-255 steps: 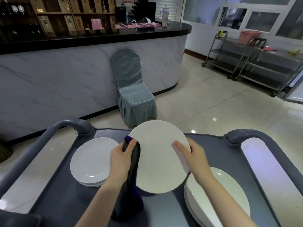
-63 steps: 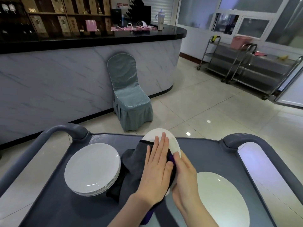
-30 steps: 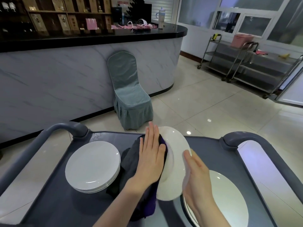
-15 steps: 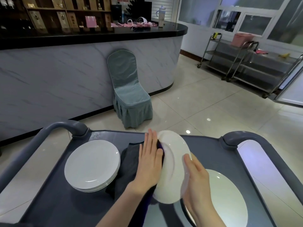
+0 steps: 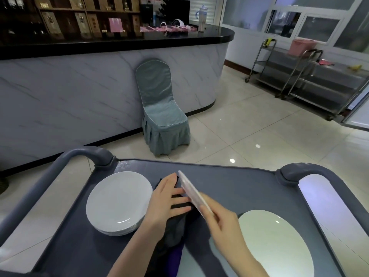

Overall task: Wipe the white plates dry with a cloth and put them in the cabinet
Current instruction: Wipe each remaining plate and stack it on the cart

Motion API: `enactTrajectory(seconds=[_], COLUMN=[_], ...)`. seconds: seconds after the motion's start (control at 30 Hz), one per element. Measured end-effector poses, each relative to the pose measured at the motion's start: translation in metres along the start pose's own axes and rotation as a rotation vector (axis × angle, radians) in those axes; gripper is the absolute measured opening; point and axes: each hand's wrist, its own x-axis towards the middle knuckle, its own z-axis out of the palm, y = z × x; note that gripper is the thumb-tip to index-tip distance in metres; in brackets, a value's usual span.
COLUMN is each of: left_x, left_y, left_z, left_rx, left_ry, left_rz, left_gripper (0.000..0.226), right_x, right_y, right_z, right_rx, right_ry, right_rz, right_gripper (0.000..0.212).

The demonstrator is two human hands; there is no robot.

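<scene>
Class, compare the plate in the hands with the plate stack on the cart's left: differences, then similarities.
The held plate is tilted on edge; the stack lies flat on the cart. The held plate is one; the stack is several. The right hand grips the held plate and the left hand presses a cloth against it; the stack is untouched. Both are white.
</scene>
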Motion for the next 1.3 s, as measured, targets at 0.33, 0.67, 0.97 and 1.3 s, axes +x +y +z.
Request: enactTrajectory(seconds=[0.33,0.67,0.97,1.3], left_x=[0.001,0.024,0.038,0.039], left_y=[-0.004,-0.015,-0.01,-0.021], left_z=[-0.072,-0.166,-0.228,-0.248], left_rx=[-0.039,-0.026,0.337,0.599], left_ry=[0.197,0.286,0.446,0.575], left_rz=[0.005,-0.042,0.12,0.158], left_gripper=[0.037,0.04,0.035,0.038], right_x=[0.026,0.068,0.083,0.089], right_y=[0.011,0.052,0.049,0.052], right_z=[0.046,0.101,0.171,0.193], right_rx=[-0.136,0.025,0.129,0.07], right_ry=[-0.357,0.039,0.135,0.135], right_rz=[0.098,0.603,0.644,0.601], right_gripper=[0.03,0.035,0.042,0.046])
